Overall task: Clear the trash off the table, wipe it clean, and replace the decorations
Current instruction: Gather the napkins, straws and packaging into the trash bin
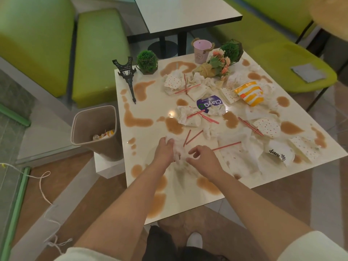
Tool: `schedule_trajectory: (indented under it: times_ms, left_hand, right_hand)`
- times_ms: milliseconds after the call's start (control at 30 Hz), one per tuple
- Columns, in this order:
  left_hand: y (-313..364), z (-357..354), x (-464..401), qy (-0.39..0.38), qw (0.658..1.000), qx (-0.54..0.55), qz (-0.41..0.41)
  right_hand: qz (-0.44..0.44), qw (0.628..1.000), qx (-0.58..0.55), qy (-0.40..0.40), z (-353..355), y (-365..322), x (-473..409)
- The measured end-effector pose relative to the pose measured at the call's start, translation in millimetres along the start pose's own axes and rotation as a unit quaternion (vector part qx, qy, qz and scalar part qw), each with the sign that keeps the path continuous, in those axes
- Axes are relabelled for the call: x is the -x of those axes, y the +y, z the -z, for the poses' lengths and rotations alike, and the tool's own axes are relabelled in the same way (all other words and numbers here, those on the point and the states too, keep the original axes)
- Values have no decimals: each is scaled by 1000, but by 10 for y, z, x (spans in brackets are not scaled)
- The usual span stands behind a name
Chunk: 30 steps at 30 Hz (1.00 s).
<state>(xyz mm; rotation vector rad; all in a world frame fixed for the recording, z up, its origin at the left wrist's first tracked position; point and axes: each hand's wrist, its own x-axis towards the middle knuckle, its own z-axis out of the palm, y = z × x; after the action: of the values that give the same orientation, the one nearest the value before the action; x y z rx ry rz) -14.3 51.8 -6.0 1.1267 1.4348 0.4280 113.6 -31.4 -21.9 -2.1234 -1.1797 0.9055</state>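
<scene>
The white square table [148, 110] is covered with brown spills, crumpled napkins, dotted wrappers [267, 127], red striped straws [194, 137], a yellow striped bag [249, 93] and a purple ClayGo sign [209, 104]. Near the front edge, my left hand [163, 151] grips a crumpled white napkin [178, 153]. My right hand [201, 159] touches the same napkin from the right, fingers curled. Decorations stand at the far edge: a black Eiffel tower model [126, 76], two green plant balls [146, 61] [230, 48], a pink bucket [202, 51] and a flower bunch [218, 65].
A beige trash bin [94, 129] with some trash inside stands on a white step left of the table. Green benches [98, 53] flank the table. A grey cloth [308, 72] lies on the right bench. Another table [184, 14] stands behind. A white cord [43, 187] trails on the floor.
</scene>
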Motion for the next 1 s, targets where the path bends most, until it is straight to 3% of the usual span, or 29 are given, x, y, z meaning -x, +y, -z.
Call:
schedule_trajectory:
  times_ms: [133,367,533,667,800,1000]
  left_hand:
    - [-130,69,-3,7,1000,-7,11]
    - [-247,361,-116,18,998,-55,3]
    - [-201,721,-198,72,997,-6,29]
    - [-112,1152,-402,95,995,11,-14]
    - [0,1695,-551,149,985,83,-16]
    - [15,2480,-942,245,969,20,-12]
  right_hand:
    - [-10,981,185,-49,-158,142,79]
    - [14,968,244,-51,-328,102,6]
    - [-8,999,46,-9,-465,-381,-173]
    - [12,996,-89,-25,-681,-995,-434]
    - [17,991,-122,-49,-999,-1534,-741]
    - [17,990,-133,-49,-1491,-2211,-1153]
